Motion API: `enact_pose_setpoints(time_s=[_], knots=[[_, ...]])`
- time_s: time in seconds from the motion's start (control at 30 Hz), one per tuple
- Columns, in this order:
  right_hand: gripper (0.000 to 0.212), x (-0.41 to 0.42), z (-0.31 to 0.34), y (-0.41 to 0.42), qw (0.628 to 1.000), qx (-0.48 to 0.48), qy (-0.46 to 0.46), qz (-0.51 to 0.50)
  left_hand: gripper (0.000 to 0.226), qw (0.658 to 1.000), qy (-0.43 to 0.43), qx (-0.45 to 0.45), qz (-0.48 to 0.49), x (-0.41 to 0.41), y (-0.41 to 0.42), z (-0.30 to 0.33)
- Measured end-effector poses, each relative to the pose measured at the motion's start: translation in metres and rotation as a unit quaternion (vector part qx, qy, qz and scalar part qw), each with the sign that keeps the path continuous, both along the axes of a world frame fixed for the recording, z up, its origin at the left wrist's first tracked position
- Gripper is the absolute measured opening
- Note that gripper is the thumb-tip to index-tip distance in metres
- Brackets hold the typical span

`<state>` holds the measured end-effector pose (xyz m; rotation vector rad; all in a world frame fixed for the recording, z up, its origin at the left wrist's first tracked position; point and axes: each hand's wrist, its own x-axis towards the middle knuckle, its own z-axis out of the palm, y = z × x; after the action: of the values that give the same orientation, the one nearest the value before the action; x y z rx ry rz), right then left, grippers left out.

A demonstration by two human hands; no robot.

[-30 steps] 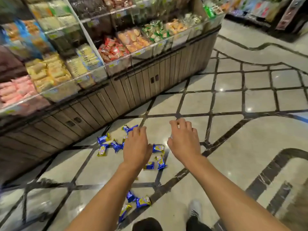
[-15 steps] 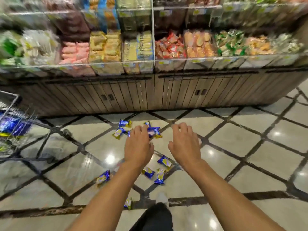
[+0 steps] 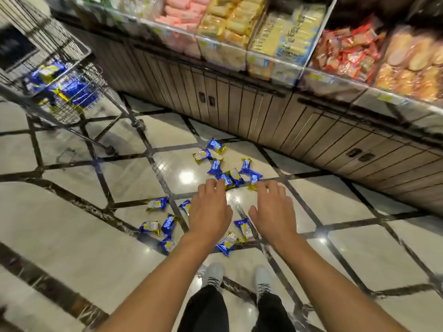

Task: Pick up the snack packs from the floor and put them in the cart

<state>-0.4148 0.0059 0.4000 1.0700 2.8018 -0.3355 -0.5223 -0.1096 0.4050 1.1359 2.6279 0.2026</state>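
View swings left & tilts down vs 0.5 s ago: cart (image 3: 72, 75) now big at upper left, more snack packs (image 3: 225, 168) visible on floor, both shoes (image 3: 212, 274) show. Hands same pose, empty.

Packs (image 3: 217, 167) lay on the floor (image 3: 72, 226) ahead of both hands; cart (image 3: 57, 75) stood far left.

Head view, steeply down, floor (image 3: 72, 236)
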Motion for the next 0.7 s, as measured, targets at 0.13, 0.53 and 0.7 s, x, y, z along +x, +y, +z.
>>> enact_pose_setpoints(time_s=[0.13, 0.53, 0.7], knots=[[0.049, 0.0, -0.068, 0.022, 0.997, -0.009, -0.017, 0.071, 0.061, 0.999, -0.015, 0.007, 0.039, 0.011, 0.016, -0.065], [0.05, 0.026, -0.495, 0.055, 0.987, -0.084, -0.076, 0.115, 0.061, 0.996, -0.072, -0.039, 0.043, 0.023, 0.026, -0.496], [0.06, 0.04, -0.656, 0.054, 0.978, -0.098, -0.118, 0.141, 0.075, 0.99, -0.11, -0.087, 0.004, 0.052, 0.004, -0.659]])
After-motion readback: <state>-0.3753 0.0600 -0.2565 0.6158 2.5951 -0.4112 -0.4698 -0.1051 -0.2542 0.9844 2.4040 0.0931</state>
